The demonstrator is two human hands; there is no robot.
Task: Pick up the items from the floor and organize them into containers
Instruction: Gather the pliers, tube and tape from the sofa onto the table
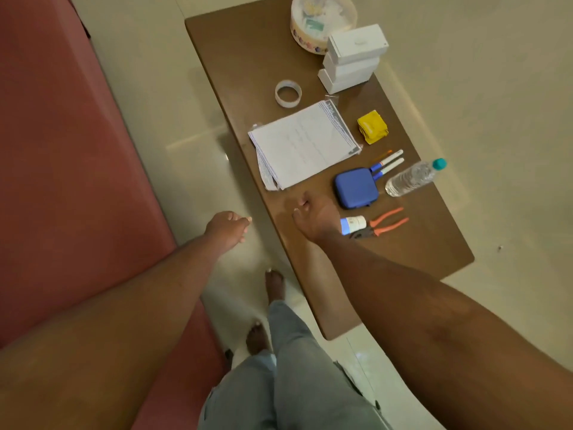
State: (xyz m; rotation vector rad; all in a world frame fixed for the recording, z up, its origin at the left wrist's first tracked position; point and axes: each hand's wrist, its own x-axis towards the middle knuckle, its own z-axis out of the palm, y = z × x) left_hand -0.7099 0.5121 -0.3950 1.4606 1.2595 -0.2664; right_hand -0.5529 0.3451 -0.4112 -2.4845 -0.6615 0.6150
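Note:
A low brown table (248, 51) carries a round open tin (322, 24) with small items inside, a stack of white boxes (352, 58), a tape roll (288, 93), papers (305, 144), a yellow packet (372, 126), pens (389, 162), a blue zip case (356, 187), a clear water bottle (414, 177), a small white tube (353, 224) and orange-handled pliers (384, 226). My right hand (313, 217) hovers over the table's near side, left of the blue case, fingers curled, holding nothing. My left hand (228, 228) hangs over the floor, fingers loosely closed, empty.
A reddish sofa (62, 156) fills the left side. Pale tiled floor (173, 97) runs between the sofa and the table and beyond the table on the right. My legs in light jeans and bare feet (274, 287) stand in that gap.

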